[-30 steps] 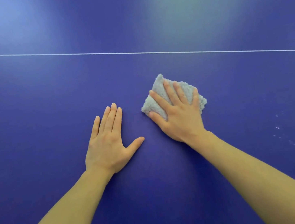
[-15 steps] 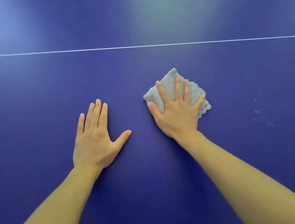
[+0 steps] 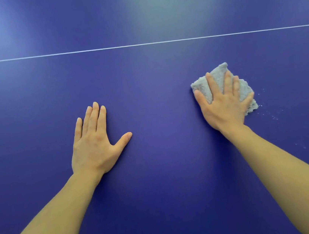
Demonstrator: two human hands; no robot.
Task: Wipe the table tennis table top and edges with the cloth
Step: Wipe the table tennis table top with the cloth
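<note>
- Under the right hand [image 3: 224, 107], a folded grey cloth [image 3: 245, 89] lay flat on the blue table top [image 3: 156, 96], its fluffy edges showing past the fingertips and beside the little finger.
- The right hand's fingers [image 3: 213, 84] were spread and pressed down on the cloth, gripping nothing.
- Just beyond the little finger, white specks [image 3: 272, 117] dotted the surface.
- The left hand [image 3: 94, 145] lay palm-down well apart from the cloth, four fingers together, thumb splayed.
- Far beyond both sets of fingertips ran a white line [image 3: 139, 44].

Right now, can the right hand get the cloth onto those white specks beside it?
Probably yes: the right hand presses the cloth flat, the specks lie just beyond its edge, with bare table between.
</note>
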